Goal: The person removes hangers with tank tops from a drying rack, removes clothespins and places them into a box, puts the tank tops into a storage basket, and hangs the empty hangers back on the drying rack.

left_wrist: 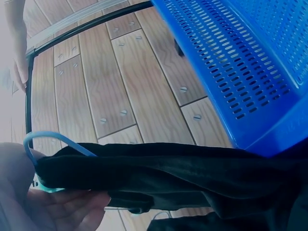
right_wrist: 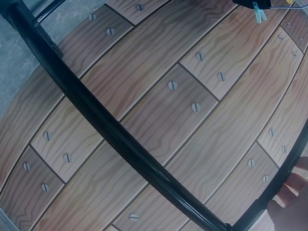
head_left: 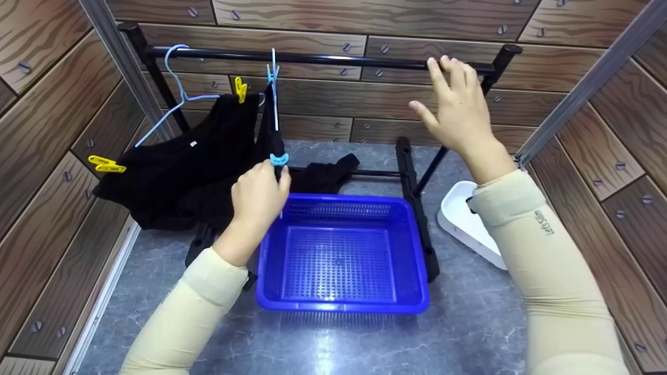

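My left hand grips the edge of a black garment just below a light blue clothespin. A blue hanger, seen edge-on, runs along that garment, with another blue clothespin higher up. My right hand reaches to the right end of the rack's black bar, fingers extended, fingertips against it. To the left, a black shirt hangs on a light blue hanger hooked on the bar, with a yellow clothespin and a second yellow clothespin at its shoulders.
A blue perforated basket stands on the grey floor below my hands. Right of it lies a white tray, partly behind my right sleeve. The rack's foot runs beside the basket. Wood-patterned walls enclose three sides.
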`<state>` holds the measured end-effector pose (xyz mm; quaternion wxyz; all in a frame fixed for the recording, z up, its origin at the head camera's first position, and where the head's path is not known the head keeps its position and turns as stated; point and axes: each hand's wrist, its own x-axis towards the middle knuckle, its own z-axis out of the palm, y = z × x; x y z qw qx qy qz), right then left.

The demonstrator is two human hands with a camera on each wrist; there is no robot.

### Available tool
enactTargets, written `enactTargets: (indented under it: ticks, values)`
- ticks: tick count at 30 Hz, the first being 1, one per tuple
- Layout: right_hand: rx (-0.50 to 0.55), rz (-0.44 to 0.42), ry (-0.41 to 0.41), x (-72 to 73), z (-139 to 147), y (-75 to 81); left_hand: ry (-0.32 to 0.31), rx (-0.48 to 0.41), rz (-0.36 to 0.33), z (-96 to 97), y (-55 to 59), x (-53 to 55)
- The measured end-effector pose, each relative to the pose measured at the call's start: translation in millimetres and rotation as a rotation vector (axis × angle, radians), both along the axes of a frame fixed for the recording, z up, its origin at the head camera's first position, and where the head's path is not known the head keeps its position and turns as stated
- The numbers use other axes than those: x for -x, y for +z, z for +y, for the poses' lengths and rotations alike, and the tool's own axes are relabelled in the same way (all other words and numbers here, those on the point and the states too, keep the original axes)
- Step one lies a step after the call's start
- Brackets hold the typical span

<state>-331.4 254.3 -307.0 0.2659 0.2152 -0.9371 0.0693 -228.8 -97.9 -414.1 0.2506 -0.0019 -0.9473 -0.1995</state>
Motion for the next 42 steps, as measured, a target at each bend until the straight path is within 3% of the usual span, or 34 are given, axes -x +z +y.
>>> enactTargets:
  ticks: [7, 14, 20, 28, 42]
  values:
    - [-0.004, 0.004, -0.002, -0.3, -0.9, -1.2, 0.025, -0.040, -0.091, -4.5, 6.9, -2.4]
    - [-0.003, 0.019, -0.004, 0.5, -1.3, -0.9, 0.066, -0.127, -0.112, -8.3, 15.2, -3.0]
    - [-0.002, 0.011, -0.002, 1.1, -1.2, -1.0, 0.066, -0.173, -0.079, -10.2, 11.9, -1.8]
    - [-0.003, 0.011, -0.001, 1.0, -0.7, -1.5, 0.037, -0.187, 0.039, -12.1, 6.3, -0.9]
    - [0.016, 0.013, -0.002, 0.7, -1.0, -2.0, -0.077, -0.241, 0.118, -11.7, 0.9, 0.4]
